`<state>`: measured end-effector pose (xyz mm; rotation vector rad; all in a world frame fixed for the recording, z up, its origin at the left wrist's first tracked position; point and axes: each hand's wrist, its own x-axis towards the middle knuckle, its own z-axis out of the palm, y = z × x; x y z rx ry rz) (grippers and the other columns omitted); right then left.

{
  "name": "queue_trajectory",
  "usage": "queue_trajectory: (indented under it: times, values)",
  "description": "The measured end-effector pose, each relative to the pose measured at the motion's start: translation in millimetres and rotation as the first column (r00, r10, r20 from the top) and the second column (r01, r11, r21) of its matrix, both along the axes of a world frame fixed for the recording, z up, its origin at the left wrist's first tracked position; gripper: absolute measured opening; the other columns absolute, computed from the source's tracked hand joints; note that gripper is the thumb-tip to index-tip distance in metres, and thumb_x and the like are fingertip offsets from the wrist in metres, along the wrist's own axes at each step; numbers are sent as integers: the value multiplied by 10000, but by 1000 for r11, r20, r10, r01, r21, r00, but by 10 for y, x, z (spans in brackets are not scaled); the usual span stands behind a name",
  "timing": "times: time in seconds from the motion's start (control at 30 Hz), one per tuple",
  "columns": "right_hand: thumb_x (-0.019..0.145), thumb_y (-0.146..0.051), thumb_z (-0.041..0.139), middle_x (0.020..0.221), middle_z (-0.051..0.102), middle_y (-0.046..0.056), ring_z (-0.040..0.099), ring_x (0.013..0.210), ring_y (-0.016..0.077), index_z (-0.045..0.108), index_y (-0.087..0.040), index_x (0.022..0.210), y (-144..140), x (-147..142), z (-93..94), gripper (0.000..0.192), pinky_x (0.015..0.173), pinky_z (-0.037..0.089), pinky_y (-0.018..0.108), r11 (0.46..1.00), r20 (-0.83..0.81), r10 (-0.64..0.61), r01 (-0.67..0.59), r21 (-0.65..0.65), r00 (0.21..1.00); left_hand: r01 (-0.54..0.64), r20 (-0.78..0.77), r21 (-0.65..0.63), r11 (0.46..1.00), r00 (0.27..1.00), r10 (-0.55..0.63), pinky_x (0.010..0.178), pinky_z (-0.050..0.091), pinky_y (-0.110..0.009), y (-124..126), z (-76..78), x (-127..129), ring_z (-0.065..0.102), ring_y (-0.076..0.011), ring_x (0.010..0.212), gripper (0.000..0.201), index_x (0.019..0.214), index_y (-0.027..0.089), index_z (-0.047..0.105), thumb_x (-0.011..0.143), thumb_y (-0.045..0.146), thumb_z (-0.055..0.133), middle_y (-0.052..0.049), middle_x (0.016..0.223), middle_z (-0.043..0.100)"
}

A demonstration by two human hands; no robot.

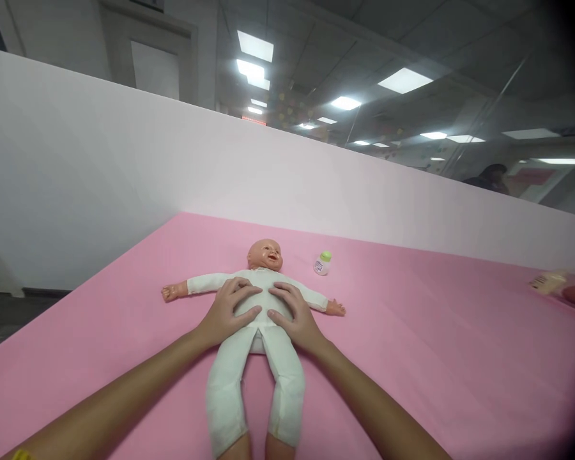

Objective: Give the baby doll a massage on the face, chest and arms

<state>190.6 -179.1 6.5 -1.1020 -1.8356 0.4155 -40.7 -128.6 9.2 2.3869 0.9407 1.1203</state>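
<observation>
Bare forearms (119, 399) reach in from the lower edge and end at the doll's torso. Left hand (230, 310) and right hand (294, 313) lie on opposite flanks, fingers spread, thumbs pointing toward the midline. Neither hand pinches anything; how much pressure is applied, I cannot tell from where I stand.

Position: the doll (262, 278) lies face up beneath both hands, head away from the person, arms stretched out sideways, legs toward the person.

For good contact, in my judgement:
1. Set both thumbs level, one each side of the centre line.
2. Load both palms equally; uneven pressure could roll the soft body.
3. Lay the fingers flat, so that the white suit does not bunch.
4. Leave the neck and outstretched arms free.

Surroundings: a small bottle (322, 263) with a green cap is beside the head, apart from the right hand; leave it clear of the elbows. Pink table covering (412, 332) runs to a white partition (316, 191). Items at the far right edge (549, 282) are too blurred to identify.
</observation>
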Motion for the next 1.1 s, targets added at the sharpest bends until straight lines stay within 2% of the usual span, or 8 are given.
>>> queue_trajectory:
  times: [0.27, 0.33, 0.5, 0.63, 0.77, 0.93, 1.0, 1.1]
  values:
    - [914, -377, 735, 1386, 620, 50, 530, 1341, 252, 693, -333, 1265, 17, 1, 39, 357, 1169, 417, 468, 998, 32, -38, 37, 55, 999, 19, -9, -62, 998, 1000, -20, 885, 513, -379, 39, 63, 16, 602, -228, 938, 306, 1160, 266, 685, 961, 484, 602, -24, 976, 616]
    - [914, -361, 740, 1350, 640, 43, 541, 1316, 247, 701, -333, 1245, 15, -1, 56, 334, 1156, 425, 463, 997, 33, -38, 35, 74, 999, 11, -26, -44, 999, 1000, -12, 879, 509, -379, 42, 61, 20, 601, -227, 932, 305, 1149, 264, 684, 969, 490, 587, -23, 970, 616]
    - [915, -304, 742, 1254, 673, 40, 578, 1236, 230, 713, -312, 1204, 16, -8, 82, 291, 1114, 453, 429, 994, 28, -21, 18, 104, 999, -26, -44, 55, 998, 999, 28, 1055, 453, -469, 69, 16, 10, 565, -272, 1159, 325, 1216, 292, 674, 988, 491, 555, -49, 1186, 606]
    - [893, -307, 763, 1229, 667, 53, 575, 1222, 234, 720, -295, 1185, 32, -20, 50, 296, 1108, 456, 437, 992, -9, -44, 45, 117, 999, -22, -70, 51, 998, 997, 25, 1163, 381, -540, 114, -41, -7, 486, -313, 1346, 418, 1338, 337, 632, 977, 540, 569, -57, 1407, 543]
    - [829, -384, 826, 1363, 609, 69, 513, 1334, 258, 691, -302, 1257, 67, -5, -6, 457, 1174, 396, 476, 994, -33, -69, 72, 80, 997, 8, -104, 20, 1000, 995, -6, 1213, 337, -561, 149, -83, -17, 411, -332, 1451, 511, 1442, 377, 557, 971, 574, 575, -45, 1552, 456]
    - [771, -486, 861, 1579, 455, 83, 376, 1492, 300, 595, -330, 1418, 96, 51, -19, 717, 1247, 290, 535, 998, -2, -42, 42, -39, 999, 56, -166, 24, 998, 985, -51, 1244, 294, -572, 178, -128, -29, 291, -343, 1541, 570, 1530, 400, 455, 989, 554, 548, -13, 1659, 349]
    - [803, -499, 832, 1617, 414, 67, 339, 1521, 295, 578, -347, 1439, 96, 64, -15, 702, 1260, 268, 535, 996, 9, -13, 13, -84, 1000, 71, -178, 33, 997, 982, -64, 1244, 294, -567, 194, -155, -38, 289, -334, 1544, 539, 1545, 402, 433, 1020, 507, 491, -5, 1669, 334]
    - [915, -440, 723, 1600, 438, 50, 361, 1512, 257, 608, -349, 1406, 106, 62, -31, 512, 1263, 277, 496, 997, -11, 9, -10, -76, 1000, 59, -154, 37, 998, 987, -53, 1235, 307, -558, 209, -187, -48, 370, -304, 1492, 473, 1519, 392, 477, 1055, 418, 388, -19, 1619, 402]
